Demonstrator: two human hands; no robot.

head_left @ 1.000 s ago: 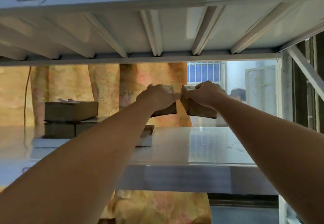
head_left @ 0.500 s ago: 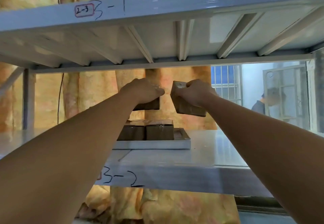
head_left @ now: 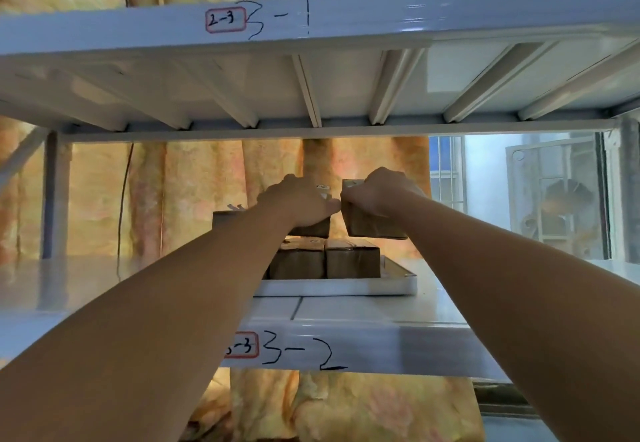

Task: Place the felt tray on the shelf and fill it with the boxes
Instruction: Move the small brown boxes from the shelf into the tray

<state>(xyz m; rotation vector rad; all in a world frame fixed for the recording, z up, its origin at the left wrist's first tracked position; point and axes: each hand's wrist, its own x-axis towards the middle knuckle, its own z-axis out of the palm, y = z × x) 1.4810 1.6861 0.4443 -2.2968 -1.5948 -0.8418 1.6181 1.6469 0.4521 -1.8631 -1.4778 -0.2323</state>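
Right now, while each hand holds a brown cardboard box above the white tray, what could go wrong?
The brown cardboard box under the right hand is tilted; released so, it may land askew on the brown boxes already in the white felt tray. The left hand holds a second brown box very close beside it; lowering both together could knock one out of its grip.

Storeroom: hand-numbered metal shelving (head_left: pixel 346 348), stacked cartons (head_left: pixel 351 261).
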